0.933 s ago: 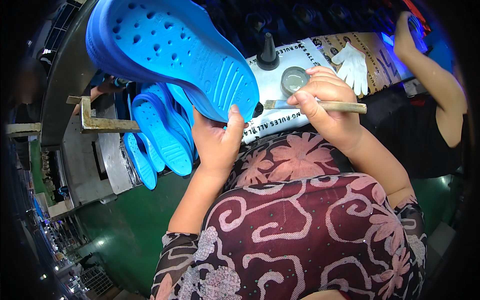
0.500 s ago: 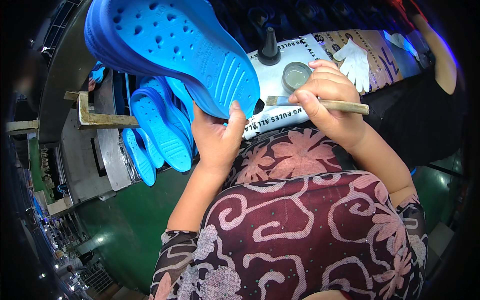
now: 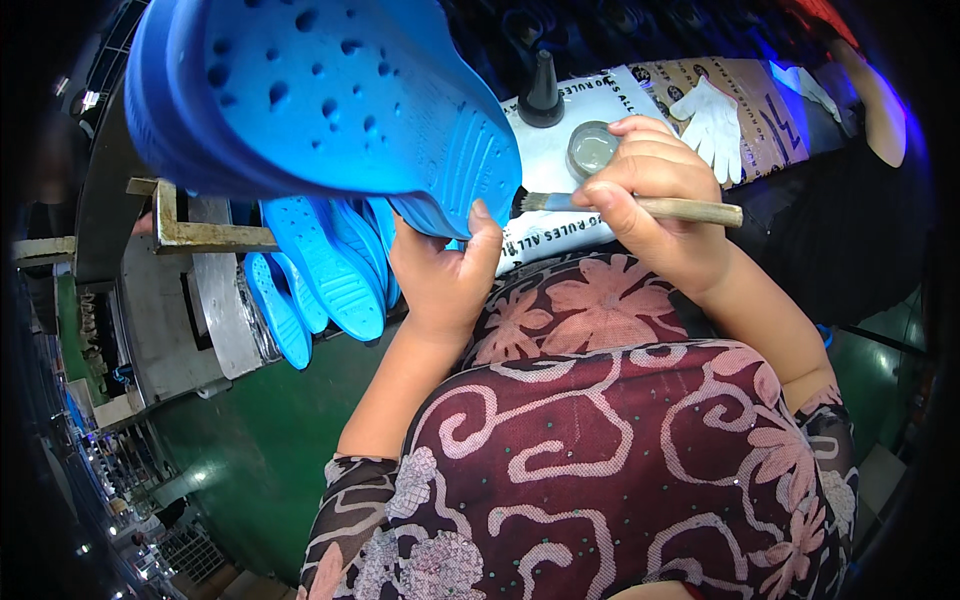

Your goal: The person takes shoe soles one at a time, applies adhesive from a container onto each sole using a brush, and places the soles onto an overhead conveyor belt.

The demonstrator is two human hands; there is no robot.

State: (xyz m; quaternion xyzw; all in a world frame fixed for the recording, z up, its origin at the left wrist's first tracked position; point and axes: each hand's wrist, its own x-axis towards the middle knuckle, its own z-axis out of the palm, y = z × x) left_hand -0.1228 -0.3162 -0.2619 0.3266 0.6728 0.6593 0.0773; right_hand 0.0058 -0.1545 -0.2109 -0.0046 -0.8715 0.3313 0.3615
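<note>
A large blue shoe sole point(image 3: 330, 110) with holes and ribs on its face is gripped at its lower end by my left hand point(image 3: 447, 262), thumb over the edge. My right hand point(image 3: 665, 195) is closed round the wooden handle of a paintbrush point(image 3: 690, 210). The brush's bristles point left and are at or very near a dark spot at the sole's tip; I cannot tell whether they touch. Just behind my right hand stands a small round pot point(image 3: 592, 150) of greyish liquid. Beyond it is a black cone-topped bottle point(image 3: 541, 95).
More blue soles point(image 3: 325, 270) hang or lean at the left beside a rusty metal bracket point(image 3: 200, 236). White printed sheeting point(image 3: 560, 232) covers the work surface. A white glove point(image 3: 710, 125) lies on brown printed paper at the right, near another person's arm point(image 3: 880, 115).
The large sole has tilted and moved closer and to the left, covering more of the soles behind it. The brush stays by its tip, with its bristles slightly farther left.
</note>
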